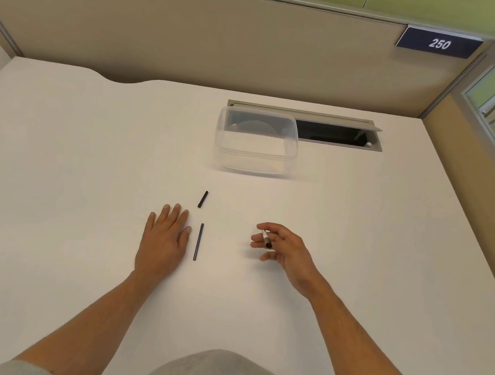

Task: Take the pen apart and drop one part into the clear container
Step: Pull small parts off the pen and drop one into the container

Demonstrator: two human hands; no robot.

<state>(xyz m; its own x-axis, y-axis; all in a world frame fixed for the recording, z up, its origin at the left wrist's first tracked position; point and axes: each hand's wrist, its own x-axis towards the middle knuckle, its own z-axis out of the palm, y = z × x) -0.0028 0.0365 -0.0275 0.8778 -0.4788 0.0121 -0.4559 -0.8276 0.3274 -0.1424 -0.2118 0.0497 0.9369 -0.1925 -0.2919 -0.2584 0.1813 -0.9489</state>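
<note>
The pen lies in pieces on the white desk (88, 169). A long thin black barrel (198, 241) rests just right of my left hand (163, 239), which lies flat, palm down, fingers together, holding nothing. A short black piece (203, 199) sits a little farther away, above the barrel. My right hand (282, 248) hovers to the right, fingers pinching a small pen part (266, 239) with a pale body and dark tip. The clear container (254, 157) stands open farther back, with no pen part in it.
An open cable hatch (338, 134) is cut into the desk right behind the container. Beige partition walls (195, 36) close the desk at the back and right, with a sign reading 250 (439, 43).
</note>
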